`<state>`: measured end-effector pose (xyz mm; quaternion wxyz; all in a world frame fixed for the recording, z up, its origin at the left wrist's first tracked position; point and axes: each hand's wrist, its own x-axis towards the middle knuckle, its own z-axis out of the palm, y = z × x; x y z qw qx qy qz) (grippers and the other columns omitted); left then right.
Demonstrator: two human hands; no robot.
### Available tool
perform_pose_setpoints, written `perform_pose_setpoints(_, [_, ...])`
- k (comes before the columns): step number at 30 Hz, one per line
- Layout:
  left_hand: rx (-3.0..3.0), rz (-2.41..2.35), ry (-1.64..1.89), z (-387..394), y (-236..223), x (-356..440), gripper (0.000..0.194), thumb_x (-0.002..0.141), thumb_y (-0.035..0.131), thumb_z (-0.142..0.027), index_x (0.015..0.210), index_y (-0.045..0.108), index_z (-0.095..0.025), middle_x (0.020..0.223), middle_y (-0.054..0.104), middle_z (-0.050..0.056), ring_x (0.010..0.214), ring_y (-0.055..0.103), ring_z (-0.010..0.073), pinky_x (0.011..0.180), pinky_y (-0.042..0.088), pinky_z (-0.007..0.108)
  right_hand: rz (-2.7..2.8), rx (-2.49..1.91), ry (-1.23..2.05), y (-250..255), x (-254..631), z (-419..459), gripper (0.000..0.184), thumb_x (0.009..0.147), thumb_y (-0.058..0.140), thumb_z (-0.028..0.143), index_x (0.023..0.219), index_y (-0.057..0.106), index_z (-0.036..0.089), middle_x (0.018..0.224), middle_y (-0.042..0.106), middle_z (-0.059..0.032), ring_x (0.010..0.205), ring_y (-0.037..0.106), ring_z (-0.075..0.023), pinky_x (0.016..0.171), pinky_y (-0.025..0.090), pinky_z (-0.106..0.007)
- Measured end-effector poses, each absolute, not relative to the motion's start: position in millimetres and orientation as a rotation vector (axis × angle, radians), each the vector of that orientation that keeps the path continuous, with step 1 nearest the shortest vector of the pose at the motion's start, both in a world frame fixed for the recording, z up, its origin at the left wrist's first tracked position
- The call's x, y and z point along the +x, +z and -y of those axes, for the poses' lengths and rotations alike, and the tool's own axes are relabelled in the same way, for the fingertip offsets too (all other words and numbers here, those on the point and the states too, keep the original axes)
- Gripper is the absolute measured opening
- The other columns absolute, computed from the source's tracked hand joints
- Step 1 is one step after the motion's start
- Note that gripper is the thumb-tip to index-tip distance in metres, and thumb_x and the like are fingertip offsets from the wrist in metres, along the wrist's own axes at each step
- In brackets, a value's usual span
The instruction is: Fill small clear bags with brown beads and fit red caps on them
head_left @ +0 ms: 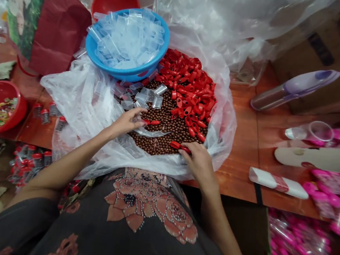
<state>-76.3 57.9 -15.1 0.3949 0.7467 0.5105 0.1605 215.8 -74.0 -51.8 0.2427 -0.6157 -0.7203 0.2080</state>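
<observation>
My left hand [128, 121] hangs over the left part of a heap of small brown balls [155, 142], its fingers curled. Whatever sits between its thumb and fingers is hard to make out, perhaps clear plastic. Just past those fingertips are red plastic pieces [155, 122]. On the right, my right hand [198, 160] pinches a red cap [175, 145] low over the balls. Beyond both hands, a large pile of red caps [194, 89] rests on the balls, with several loose clear plastic containers [157, 101] to its left. A clear plastic bag [228, 127] lies spread beneath everything.
A blue basin [124, 71] heaped with clear containers stands at the back. To the left are a red bowl [18, 111] and several small red-capped jars [45, 116]. A purple-topped bottle [294, 89], a white roll [278, 183] and pink-capped tubes [323, 202] occupy the right.
</observation>
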Motion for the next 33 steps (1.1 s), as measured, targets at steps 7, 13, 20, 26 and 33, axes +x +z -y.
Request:
perform_pose_setpoints(7, [1.614, -1.396, 0.481, -55.2, -45.5, -51.0, 0.026, 0.074, 0.073, -0.032, 0.094, 0.071, -0.016, 0.076, 0.067, 0.003, 0.067, 0.060, 0.0161, 0.065, 0.045, 0.028, 2.096, -1.654, 0.522, -54.7, 209.9, 71.8, 0.023, 0.094, 0.051, 0.024, 0.110, 0.066, 0.019, 0.099, 0.066, -0.0111, 0.093, 0.063, -0.0261, 0.084, 0.053, -0.044])
perform_pose_setpoints(13, [1.378, -1.309, 0.663, -65.8, -73.9, -7.1, 0.032, 0.063, 0.082, -0.032, 0.081, 0.063, -0.014, 0.069, 0.064, 0.000, 0.060, 0.054, 0.0107, 0.060, 0.041, 0.023, 2.084, -1.664, 0.504, -52.0, 209.2, 79.4, 0.035, 0.099, 0.040, 0.027, 0.125, 0.061, 0.016, 0.104, 0.067, -0.0139, 0.094, 0.064, -0.0264, 0.084, 0.055, -0.044])
perform_pose_setpoints(20, [1.368, -1.259, 0.725, -66.7, -79.5, 12.0, 0.028, 0.064, 0.082, -0.032, 0.075, 0.064, -0.014, 0.067, 0.063, -0.001, 0.061, 0.054, 0.0102, 0.061, 0.040, 0.022, 1.866, -1.728, 0.653, -56.6, 206.3, 77.4, 0.048, 0.100, 0.038, 0.030, 0.146, 0.042, 0.017, 0.123, 0.064, -0.0174, 0.114, 0.063, -0.0292, 0.097, 0.052, -0.048])
perform_pose_setpoints(26, [0.953, -1.150, 0.694, -59.7, -66.7, 16.5, 0.025, 0.066, 0.077, -0.012, 0.086, 0.061, -0.013, 0.067, 0.065, -0.001, 0.061, 0.061, 0.0105, 0.064, 0.047, 0.022, 1.613, -1.653, 0.695, -61.5, 205.6, 76.8, 0.053, 0.098, 0.045, 0.035, 0.149, 0.037, 0.026, 0.146, 0.052, -0.0108, 0.134, 0.050, -0.0265, 0.112, 0.041, -0.051])
perform_pose_setpoints(33, [0.684, -1.026, 0.694, -57.2, -55.9, 15.7, 0.030, 0.070, 0.075, -0.005, 0.098, 0.064, -0.012, 0.089, 0.072, 0.005, 0.078, 0.068, 0.0136, 0.084, 0.054, 0.032, 1.333, -1.488, 0.881, -73.7, 206.8, 72.3, 0.050, 0.094, 0.052, 0.043, 0.142, 0.047, 0.030, 0.131, 0.063, -0.0068, 0.122, 0.060, -0.0243, 0.100, 0.053, -0.048])
